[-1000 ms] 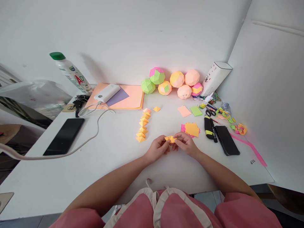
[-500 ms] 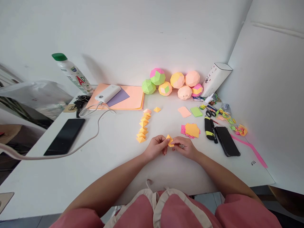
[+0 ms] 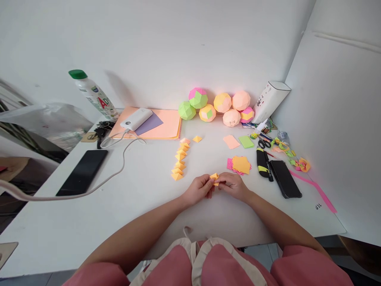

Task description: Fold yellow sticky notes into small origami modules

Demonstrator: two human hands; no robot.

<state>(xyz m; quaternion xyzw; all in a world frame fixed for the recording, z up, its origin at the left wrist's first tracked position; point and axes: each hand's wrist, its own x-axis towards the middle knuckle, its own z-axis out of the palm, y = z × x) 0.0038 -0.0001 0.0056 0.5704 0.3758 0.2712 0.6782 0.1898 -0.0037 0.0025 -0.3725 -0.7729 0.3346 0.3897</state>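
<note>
Between my hands, above the white table, is a small folded orange paper piece. My left hand pinches its left side with thumb and fingers. The fingers of my right hand are closed on its right side, covering part of it. To the left of my hands lies a column of folded orange paper pieces, overlapping one another. One more folded piece lies apart, to the right of the column's far end. A stack of orange and pink paper squares lies just beyond my right hand.
Several faceted paper balls stand against the wall. Peach and green paper, scissors, a utility knife and a black phone lie right. A power bank, cable, another phone and a bottle are left.
The folded paper piece has been turned in my fingers, and its raised point shows less. My right fingers have moved further over it. The view has shifted slightly.
</note>
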